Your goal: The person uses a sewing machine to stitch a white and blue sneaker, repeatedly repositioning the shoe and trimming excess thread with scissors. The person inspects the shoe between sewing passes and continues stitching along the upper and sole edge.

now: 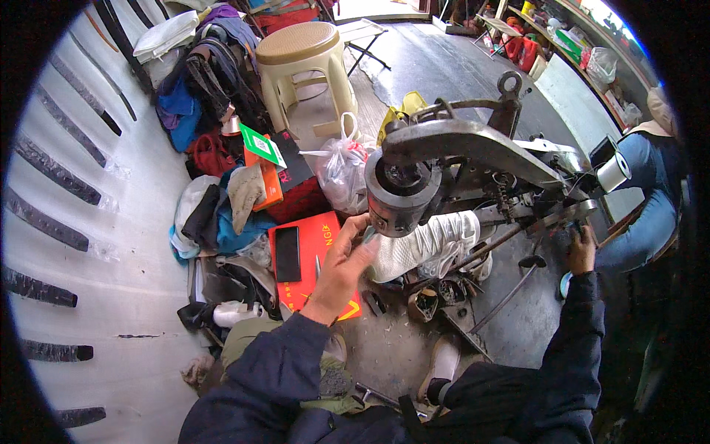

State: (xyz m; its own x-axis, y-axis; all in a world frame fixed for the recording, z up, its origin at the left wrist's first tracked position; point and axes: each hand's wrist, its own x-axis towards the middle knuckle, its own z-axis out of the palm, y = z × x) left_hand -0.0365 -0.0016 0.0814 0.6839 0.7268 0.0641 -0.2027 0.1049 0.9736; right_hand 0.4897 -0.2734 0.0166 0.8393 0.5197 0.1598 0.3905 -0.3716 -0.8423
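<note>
A white lace-up sneaker [425, 248] is held at the working end of a dark metal shoe-sewing machine [473, 140], toe to the left. My left hand [344, 263] pinches the sneaker's toe end between thumb and fingers, just below the machine's round head [399, 189]. The head hides part of the shoe's upper. On the machine's right side, my right hand [582, 253] is closed round a dark hand crank, mostly covered by the fingers. A white thread spool [613, 172] sits at the machine's right end.
A red box [305, 255] carries a black phone [288, 253]. Behind stand a beige stool [301, 70] and a tied plastic bag [344, 174]. Bags and clothes [207, 89] are heaped along the left wall. A person in jeans [651, 200] sits at right. Small tins [423, 303] lie below the machine.
</note>
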